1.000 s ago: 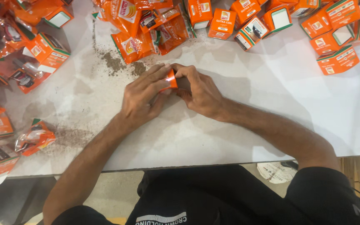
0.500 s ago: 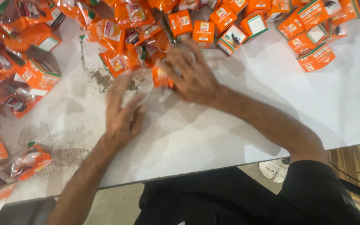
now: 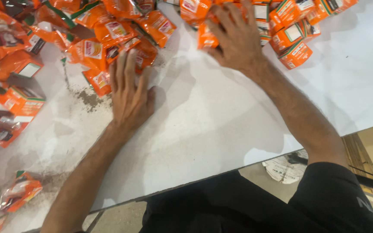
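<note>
Fingers, right: spread wide, lying flat on top of the orange cartons [image 3: 206,38]; from here I see nothing closed inside them.
Fingers, left: straight, close together, tips touching the edge of the orange sachets [image 3: 140,51]; holding nothing.
Right hand [image 3: 238,41]: palm down at the far edge, thumb beside one small carton, arm stretched across the table.
Left hand [image 3: 130,92]: palm pressed flat on the white table [image 3: 221,125], wrist low.
Things in hand: cartons under the right hand at the far centre; sachets heaped far left, just ahead of the left hand.
Step, my read: reaching into the heaps, contact made, no pick yet.
Next move calls for: my guess is curling the right fingers round one carton only, since its neighbours touch it on both sides; the left tips need to slide under a sachet edge.
Nearby: brown powder spill [image 3: 89,99] just left of the left hand; more cartons [image 3: 296,54] to the right; loose pouch [image 3: 20,192] at the near left edge, well apart.
</note>
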